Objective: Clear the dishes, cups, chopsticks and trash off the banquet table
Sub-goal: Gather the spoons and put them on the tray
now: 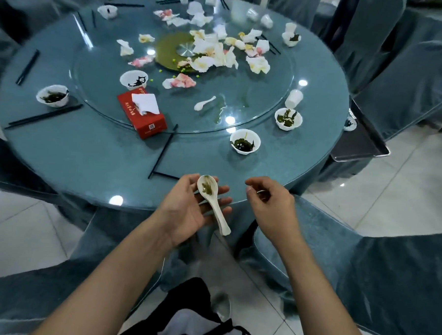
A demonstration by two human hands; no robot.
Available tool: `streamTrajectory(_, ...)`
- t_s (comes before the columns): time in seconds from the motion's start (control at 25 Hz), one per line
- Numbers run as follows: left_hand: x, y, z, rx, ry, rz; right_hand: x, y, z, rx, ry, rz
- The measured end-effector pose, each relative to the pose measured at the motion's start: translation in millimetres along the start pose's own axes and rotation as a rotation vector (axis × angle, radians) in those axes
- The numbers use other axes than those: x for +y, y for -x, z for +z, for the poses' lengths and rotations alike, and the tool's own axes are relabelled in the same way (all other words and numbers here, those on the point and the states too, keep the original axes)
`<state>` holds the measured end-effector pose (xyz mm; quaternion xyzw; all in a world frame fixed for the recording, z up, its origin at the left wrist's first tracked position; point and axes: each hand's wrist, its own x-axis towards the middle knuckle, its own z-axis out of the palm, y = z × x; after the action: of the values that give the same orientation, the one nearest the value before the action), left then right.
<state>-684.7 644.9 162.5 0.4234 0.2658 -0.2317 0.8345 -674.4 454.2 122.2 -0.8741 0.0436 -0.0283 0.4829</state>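
Note:
My left hand (187, 211) lies palm up at the table's near edge, and a white soup spoon (211, 200) with green bits in its bowl rests on its fingers. My right hand (266, 203) hovers just right of it, fingers curled and apart, holding nothing I can make out. On the round blue table (87, 157) stand small white bowls with dark greens (244, 142) (288, 119) (52, 95). Black chopsticks (163, 151) (43, 116) lie near the edge. Another white spoon (204, 103) and crumpled napkins (215, 51) lie on the glass turntable (256, 102).
A red tissue box (142, 114) sits on the turntable's near left rim. A tipped white cup (294, 98) lies at the right. A dark tray (359, 144) holding a bowl rests on a chair at the right. Covered chairs ring the table.

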Motion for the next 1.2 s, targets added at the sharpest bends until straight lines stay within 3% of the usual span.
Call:
streamTrajectory(0.4,35.7,-60.4,6.1,0.085,0.091,0.064,4.4,-92.5,20.4,-0.099,0.015,-0.061)
streamTrajectory(1.2,184.8,-210.9,-13.0,0.142,0.176,0.065,-35.9,-286.1,97.5,-0.176,0.082,0.004)
